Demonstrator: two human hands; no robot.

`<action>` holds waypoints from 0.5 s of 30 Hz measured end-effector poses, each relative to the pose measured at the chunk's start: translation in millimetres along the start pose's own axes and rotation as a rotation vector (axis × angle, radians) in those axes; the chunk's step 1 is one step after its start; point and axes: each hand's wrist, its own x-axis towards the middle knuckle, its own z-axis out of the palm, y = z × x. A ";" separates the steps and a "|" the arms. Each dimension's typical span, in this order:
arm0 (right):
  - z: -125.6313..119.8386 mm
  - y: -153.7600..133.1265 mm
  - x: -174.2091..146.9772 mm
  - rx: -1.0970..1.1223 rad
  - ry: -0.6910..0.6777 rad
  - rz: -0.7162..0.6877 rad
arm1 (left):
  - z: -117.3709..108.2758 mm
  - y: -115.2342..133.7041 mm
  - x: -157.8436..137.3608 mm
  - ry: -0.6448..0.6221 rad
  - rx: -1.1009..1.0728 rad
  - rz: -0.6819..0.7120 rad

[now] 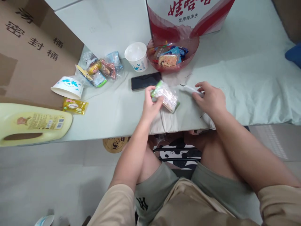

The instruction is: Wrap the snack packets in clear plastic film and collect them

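My left hand (151, 105) is closed on the left end of a clear-wrapped snack packet (166, 95) with green edges, held just above the cloth near the front edge. My right hand (210, 98) pinches a slim white tool (191, 90) with a thin dark tip pointing left toward the packet. Tool and packet are apart; the tool's exact kind is unclear. Behind the packet lies a black phone (144, 81). A pink ribbed bowl (191, 56) behind it holds several wrapped snacks (168, 59).
A paper cup (136, 56) stands beside the bowl; another paper cup (68, 88) lies tipped near several wrapped snacks (100, 69). At left are a yellow packet (75, 106), a pale yellow jug (35, 122) and a cardboard box (35, 62). A red-and-white carton (188, 18) stands behind.
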 end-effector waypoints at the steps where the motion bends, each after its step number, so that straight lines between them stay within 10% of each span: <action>1: -1.2 -0.4 0.8 -0.020 0.031 -0.009 | 2.3 1.6 -3.0 -0.023 0.075 0.042; 15: 12.5 -40.6 -19.5 0.198 -0.291 -0.404 | -3.0 9.6 4.3 -0.026 0.220 0.156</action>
